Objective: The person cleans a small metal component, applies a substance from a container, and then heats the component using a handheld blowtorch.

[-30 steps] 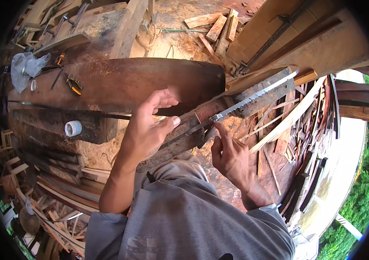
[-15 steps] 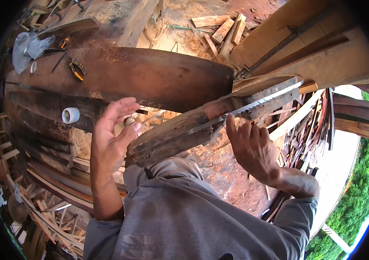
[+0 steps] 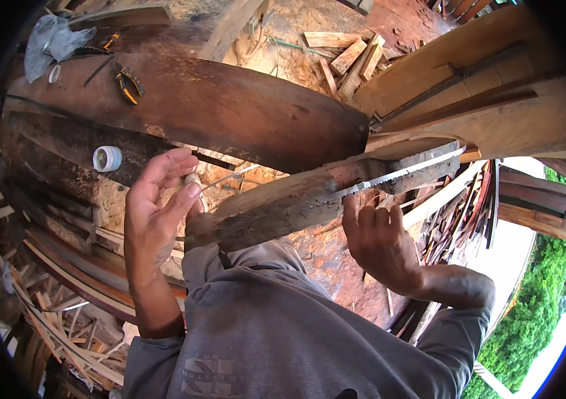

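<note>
Head view: left fingers [image 3: 171,164] curve loosely, parted, while right fingers [image 3: 367,219] curl at the toothed blade [image 3: 416,167], any grip hidden.

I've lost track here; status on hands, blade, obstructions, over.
Left hand by a handled metal rod, grip unclear. Right hand: index fingertip at toothed blade, which lies along timber. Pliers, tub off left, out of the way.

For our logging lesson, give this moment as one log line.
Left hand: open; right hand: fingertip at toothed blade; pliers: on board
</note>
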`<state>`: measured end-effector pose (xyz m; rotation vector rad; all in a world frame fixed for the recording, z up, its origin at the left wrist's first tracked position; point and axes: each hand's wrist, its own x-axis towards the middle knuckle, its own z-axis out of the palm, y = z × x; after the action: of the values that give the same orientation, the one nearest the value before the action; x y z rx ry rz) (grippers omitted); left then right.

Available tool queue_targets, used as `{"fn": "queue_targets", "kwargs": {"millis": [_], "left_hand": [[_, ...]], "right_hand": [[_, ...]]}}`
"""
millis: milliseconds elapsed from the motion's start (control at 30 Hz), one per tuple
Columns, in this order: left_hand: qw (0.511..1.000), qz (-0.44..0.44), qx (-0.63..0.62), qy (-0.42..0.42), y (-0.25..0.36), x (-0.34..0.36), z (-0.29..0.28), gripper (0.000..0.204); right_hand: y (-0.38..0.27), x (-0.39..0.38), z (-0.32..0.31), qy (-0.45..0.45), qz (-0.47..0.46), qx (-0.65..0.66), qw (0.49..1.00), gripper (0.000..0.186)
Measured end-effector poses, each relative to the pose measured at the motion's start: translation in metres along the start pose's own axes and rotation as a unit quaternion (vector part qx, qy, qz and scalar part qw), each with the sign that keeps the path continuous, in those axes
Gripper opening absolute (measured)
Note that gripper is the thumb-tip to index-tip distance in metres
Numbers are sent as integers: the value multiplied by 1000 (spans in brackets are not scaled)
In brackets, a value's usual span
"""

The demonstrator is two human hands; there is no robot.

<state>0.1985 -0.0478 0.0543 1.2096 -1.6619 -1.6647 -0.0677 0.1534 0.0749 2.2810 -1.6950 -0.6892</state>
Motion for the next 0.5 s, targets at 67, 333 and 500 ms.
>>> {"fn": "queue_targets", "kwargs": {"millis": [67, 333, 500], "left_hand": [[1000, -5, -3, 10, 0, 1, -6, 49], [998, -9, -41, 50, -10, -8, -70, 44], [998, -6, -28, 62, -21, -10, -133, 44]], "right_hand": [[3, -4, -13, -15, 22, 18, 999, 39], [16, -6, -35, 69, 208, 166, 962, 45], [-8, 30, -58, 138, 289, 282, 904, 45]]}}
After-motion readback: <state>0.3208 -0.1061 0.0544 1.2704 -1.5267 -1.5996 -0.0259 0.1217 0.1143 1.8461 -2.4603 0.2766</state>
